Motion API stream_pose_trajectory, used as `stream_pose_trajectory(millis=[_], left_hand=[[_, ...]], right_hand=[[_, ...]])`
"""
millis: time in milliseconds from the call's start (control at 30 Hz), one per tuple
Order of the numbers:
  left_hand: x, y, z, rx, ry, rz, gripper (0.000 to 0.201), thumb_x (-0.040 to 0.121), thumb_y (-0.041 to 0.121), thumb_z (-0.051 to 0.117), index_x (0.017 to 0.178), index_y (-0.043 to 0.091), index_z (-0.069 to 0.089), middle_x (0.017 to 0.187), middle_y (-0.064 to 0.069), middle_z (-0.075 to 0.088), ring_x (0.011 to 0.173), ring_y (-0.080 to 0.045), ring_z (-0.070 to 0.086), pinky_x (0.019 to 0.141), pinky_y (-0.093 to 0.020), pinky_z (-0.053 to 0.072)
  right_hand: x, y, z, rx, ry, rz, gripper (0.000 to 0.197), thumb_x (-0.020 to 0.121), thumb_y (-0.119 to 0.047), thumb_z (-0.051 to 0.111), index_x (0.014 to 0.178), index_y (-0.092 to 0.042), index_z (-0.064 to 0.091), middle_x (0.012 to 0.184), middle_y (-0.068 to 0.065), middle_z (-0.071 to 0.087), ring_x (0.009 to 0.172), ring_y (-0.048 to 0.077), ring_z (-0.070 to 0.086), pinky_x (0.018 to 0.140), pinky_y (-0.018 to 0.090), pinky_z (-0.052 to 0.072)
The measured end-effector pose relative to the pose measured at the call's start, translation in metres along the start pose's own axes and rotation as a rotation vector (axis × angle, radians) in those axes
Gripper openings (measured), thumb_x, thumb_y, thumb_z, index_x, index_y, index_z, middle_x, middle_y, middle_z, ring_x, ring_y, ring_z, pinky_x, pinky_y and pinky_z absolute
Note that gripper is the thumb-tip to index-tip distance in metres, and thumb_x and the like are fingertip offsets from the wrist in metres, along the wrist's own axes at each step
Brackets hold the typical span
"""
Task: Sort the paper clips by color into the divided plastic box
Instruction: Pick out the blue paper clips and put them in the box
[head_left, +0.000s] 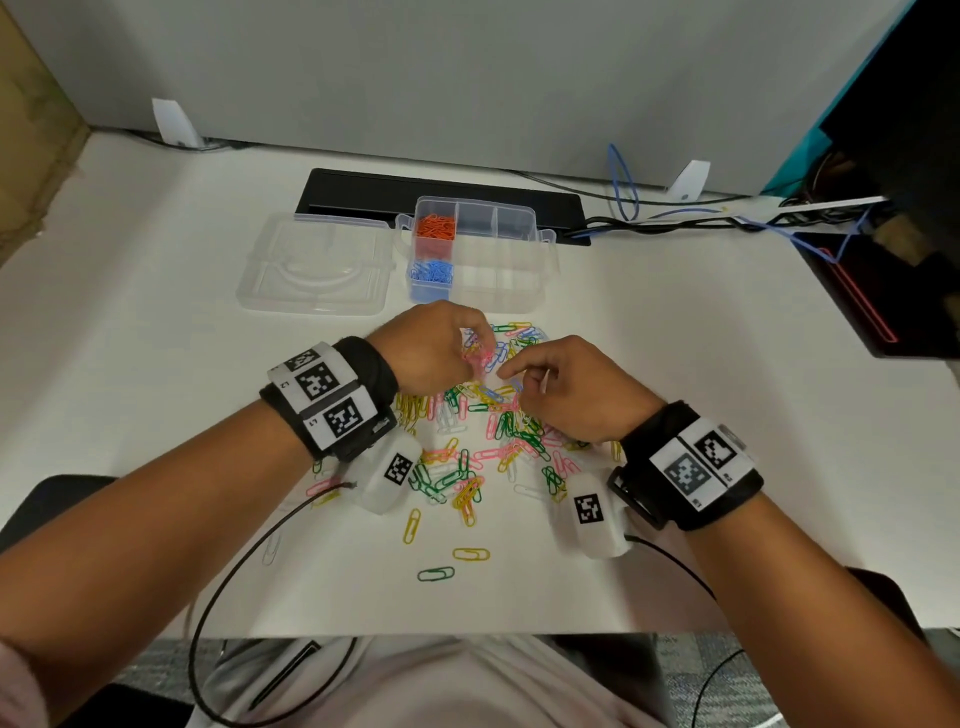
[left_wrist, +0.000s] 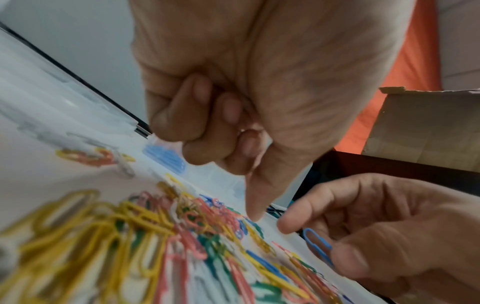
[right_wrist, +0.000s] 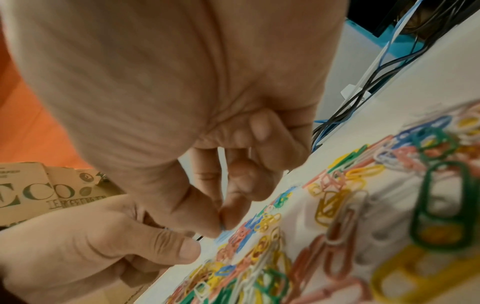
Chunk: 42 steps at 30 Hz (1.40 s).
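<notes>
A mixed pile of paper clips (head_left: 493, 431) lies on the white table between my hands. Behind it the divided plastic box (head_left: 519, 244) stands open, with orange clips (head_left: 435, 227) in its far-left compartment and blue clips (head_left: 431, 273) in its near-left one. My right hand (head_left: 519, 379) hovers over the pile and pinches a blue paper clip (left_wrist: 315, 241) between thumb and forefinger. My left hand (head_left: 462, 358) sits at the pile's far-left side with its fingers (left_wrist: 228, 111) curled into the palm and the thumb pointing down at the clips. Nothing shows inside that fist.
The box's clear lid (head_left: 317, 265) lies flat to its left. A black cable tray (head_left: 441, 192) and cables (head_left: 675, 213) run along the back wall, and a black case (head_left: 883, 291) stands at the right. Stray green (head_left: 435, 573) and yellow (head_left: 470, 554) clips lie near the front edge.
</notes>
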<state>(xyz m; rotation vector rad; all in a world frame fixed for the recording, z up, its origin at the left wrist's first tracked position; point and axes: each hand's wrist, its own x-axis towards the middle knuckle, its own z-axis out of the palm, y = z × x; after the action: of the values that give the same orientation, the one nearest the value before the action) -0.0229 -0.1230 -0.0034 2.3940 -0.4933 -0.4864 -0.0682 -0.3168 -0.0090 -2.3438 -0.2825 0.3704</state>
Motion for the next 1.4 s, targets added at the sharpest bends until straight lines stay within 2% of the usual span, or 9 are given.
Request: stream_pose_trajectory(millis=[133, 267, 367, 467, 667, 800, 933, 1133, 1400], left_hand=[[0.000, 0.001, 0.010, 0.088, -0.128, 0.039, 0.016, 0.084, 0.016, 0.073, 0.096, 0.027, 0.076, 0.089, 0.014, 0.068, 0.085, -0.006, 0.062, 0.083, -0.022, 0.049], [0.000, -0.001, 0.015, 0.122, -0.099, 0.035, 0.006, 0.083, 0.019, 0.074, 0.083, 0.025, 0.076, 0.087, 0.012, 0.071, 0.086, -0.010, 0.065, 0.087, -0.029, 0.052], [0.000, -0.001, 0.011, 0.013, -0.076, 0.010, 0.012, 0.087, 0.027, 0.069, 0.083, 0.018, 0.076, 0.079, 0.009, 0.070, 0.075, -0.010, 0.063, 0.075, -0.025, 0.052], [0.005, 0.000, 0.003, -0.187, -0.062, -0.118, 0.020, 0.091, 0.026, 0.064, 0.076, 0.013, 0.067, 0.063, 0.006, 0.058, 0.053, -0.007, 0.051, 0.052, -0.019, 0.041], [0.005, -0.009, -0.002, -0.916, -0.070, -0.348, 0.014, 0.086, 0.010, 0.044, 0.075, 0.009, 0.052, 0.060, -0.003, 0.046, 0.043, -0.011, 0.033, 0.038, -0.020, 0.024], [0.002, -0.013, -0.004, -1.003, -0.052, -0.355, 0.013, 0.084, 0.008, 0.042, 0.081, 0.007, 0.054, 0.061, -0.003, 0.050, 0.045, -0.011, 0.039, 0.039, -0.018, 0.030], [0.003, -0.010, -0.003, -1.017, -0.067, -0.367, 0.012, 0.085, 0.015, 0.049, 0.077, 0.011, 0.056, 0.061, 0.000, 0.051, 0.047, -0.010, 0.039, 0.039, -0.018, 0.031], [0.000, -0.004, 0.004, -1.007, -0.051, -0.389, 0.023, 0.091, 0.017, 0.048, 0.069, 0.013, 0.048, 0.062, -0.001, 0.049, 0.047, -0.010, 0.040, 0.039, -0.018, 0.031], [0.000, 0.002, 0.006, -1.039, 0.022, -0.400, 0.026, 0.099, 0.022, 0.049, 0.079, 0.009, 0.060, 0.061, 0.000, 0.056, 0.050, -0.010, 0.050, 0.045, -0.017, 0.040]], right_hand=[[0.001, 0.001, -0.002, -0.001, 0.073, 0.036, 0.023, 0.087, -0.001, 0.059, 0.101, -0.012, 0.074, 0.059, -0.010, 0.056, 0.043, 0.000, 0.051, 0.048, 0.008, 0.038], [0.001, 0.004, -0.004, -0.028, 0.125, 0.036, 0.024, 0.090, -0.001, 0.054, 0.101, -0.013, 0.073, 0.048, -0.032, 0.053, 0.048, -0.009, 0.054, 0.049, 0.006, 0.037], [0.005, 0.001, -0.005, -0.033, 0.162, 0.040, 0.026, 0.090, -0.001, 0.053, 0.094, -0.017, 0.074, 0.053, -0.026, 0.058, 0.051, -0.008, 0.056, 0.054, 0.006, 0.037], [0.021, -0.006, -0.004, -0.093, 0.210, 0.050, 0.028, 0.084, -0.003, 0.055, 0.089, -0.020, 0.077, 0.080, -0.005, 0.071, 0.073, 0.007, 0.062, 0.071, 0.019, 0.046], [0.052, -0.023, -0.004, -0.348, 0.010, 0.125, 0.036, 0.088, -0.005, 0.057, 0.121, -0.011, 0.070, 0.128, 0.006, 0.064, 0.116, 0.021, 0.059, 0.098, 0.027, 0.048], [0.055, -0.022, -0.001, -0.431, -0.010, 0.131, 0.031, 0.087, -0.009, 0.066, 0.117, -0.012, 0.072, 0.120, 0.004, 0.067, 0.109, 0.021, 0.062, 0.087, 0.025, 0.049], [0.054, -0.022, 0.001, -0.429, 0.022, 0.143, 0.010, 0.084, -0.011, 0.068, 0.090, -0.010, 0.076, 0.095, 0.005, 0.073, 0.091, 0.022, 0.067, 0.076, 0.029, 0.054], [0.050, -0.024, 0.001, -0.461, -0.054, 0.210, 0.017, 0.081, -0.021, 0.070, 0.090, -0.008, 0.066, 0.089, 0.007, 0.068, 0.083, 0.023, 0.066, 0.077, 0.038, 0.059], [0.033, -0.028, -0.014, -0.174, 0.035, 0.151, 0.012, 0.083, -0.006, 0.070, 0.073, -0.013, 0.071, 0.064, -0.004, 0.064, 0.060, 0.009, 0.059, 0.059, 0.023, 0.047]])
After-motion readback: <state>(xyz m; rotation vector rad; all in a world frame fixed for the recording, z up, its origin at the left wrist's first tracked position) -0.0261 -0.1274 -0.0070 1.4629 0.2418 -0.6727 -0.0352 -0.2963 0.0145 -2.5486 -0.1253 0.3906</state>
